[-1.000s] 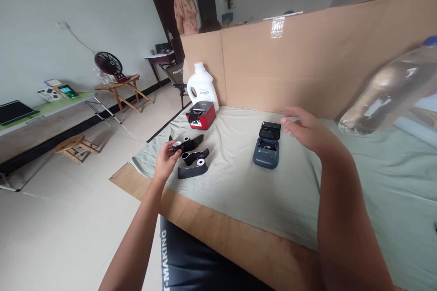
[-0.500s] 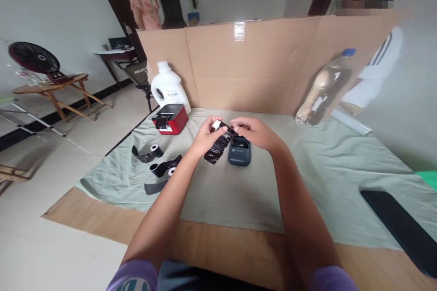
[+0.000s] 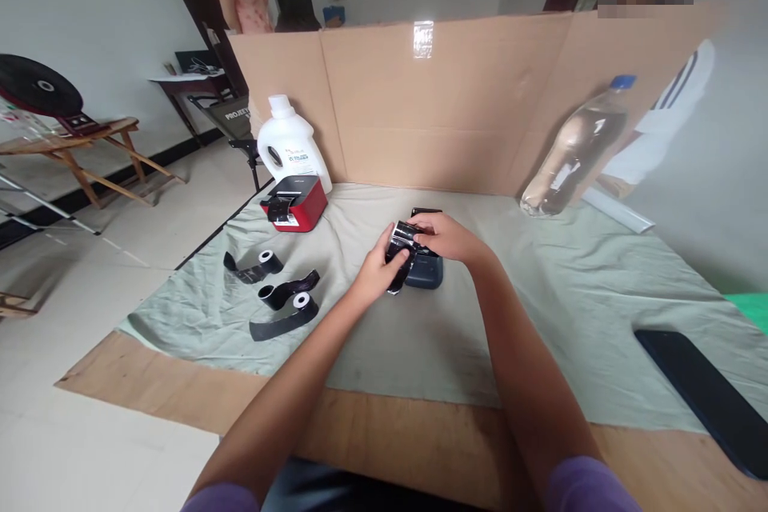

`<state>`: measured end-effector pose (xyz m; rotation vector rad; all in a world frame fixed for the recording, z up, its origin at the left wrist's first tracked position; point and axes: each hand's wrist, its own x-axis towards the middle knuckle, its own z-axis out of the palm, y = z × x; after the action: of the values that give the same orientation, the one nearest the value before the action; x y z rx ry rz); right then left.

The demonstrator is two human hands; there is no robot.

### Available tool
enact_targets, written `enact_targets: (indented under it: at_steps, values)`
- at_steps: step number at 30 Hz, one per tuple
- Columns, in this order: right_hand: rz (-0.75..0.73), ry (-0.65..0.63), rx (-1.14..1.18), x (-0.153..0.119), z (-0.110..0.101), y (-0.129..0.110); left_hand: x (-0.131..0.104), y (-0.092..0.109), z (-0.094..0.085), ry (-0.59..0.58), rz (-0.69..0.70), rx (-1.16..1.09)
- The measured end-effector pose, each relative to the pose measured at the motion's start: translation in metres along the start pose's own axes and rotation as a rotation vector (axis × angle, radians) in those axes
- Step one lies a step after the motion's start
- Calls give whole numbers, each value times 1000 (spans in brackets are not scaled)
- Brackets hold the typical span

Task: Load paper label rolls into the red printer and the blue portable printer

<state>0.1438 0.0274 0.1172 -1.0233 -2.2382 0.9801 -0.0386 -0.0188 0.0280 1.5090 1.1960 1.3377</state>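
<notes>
My left hand [image 3: 377,266] is closed around a roll of glossy black labels [image 3: 404,235], its thumb pressed on the strip that hangs down from it. On the roll's right side, the fingers of my right hand [image 3: 445,237] pinch its edge. Just behind and below lies a dark blue portable label printer [image 3: 425,272] with its lid raised; my hands and the roll hide much of its inside. To the left, several black label rolls lie partly unwound, among them one with a white core [image 3: 302,302].
A red label printer [image 3: 305,204] and a white jug [image 3: 293,142] stand at the back left, before a cardboard screen [image 3: 432,120]. A clear bottle [image 3: 582,152] leans at the back right. Far right lies a black phone-like slab [image 3: 699,392]. Two people are beyond the screen.
Both hands have turned the label roll and moved it right, in front of the blue printer. The hanging strip looks shorter, and the view has shifted slightly.
</notes>
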Motion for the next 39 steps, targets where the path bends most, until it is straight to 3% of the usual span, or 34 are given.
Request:
enact_targets:
  at_steps: [4,9,19,24,30,39]
  values:
    - [104,14,-152,1,-5,18,-30,-15,23,-95,-88,-91]
    - [185,6,-289,4,1,38,-38,-14,42,-106,-231,-210]
    - [314,93,-585,17,27,58,-38,-6,40,-84,-291,-288]
    - [364,78,-576,20,31,66,-39,-3,40,-81,-315,-300]
    - [468,-47,-618,26,26,59,-38,-2,40,-93,-338,-297]
    - [478,39,-644,25,35,45,-36,-6,40,-74,-331,-345]
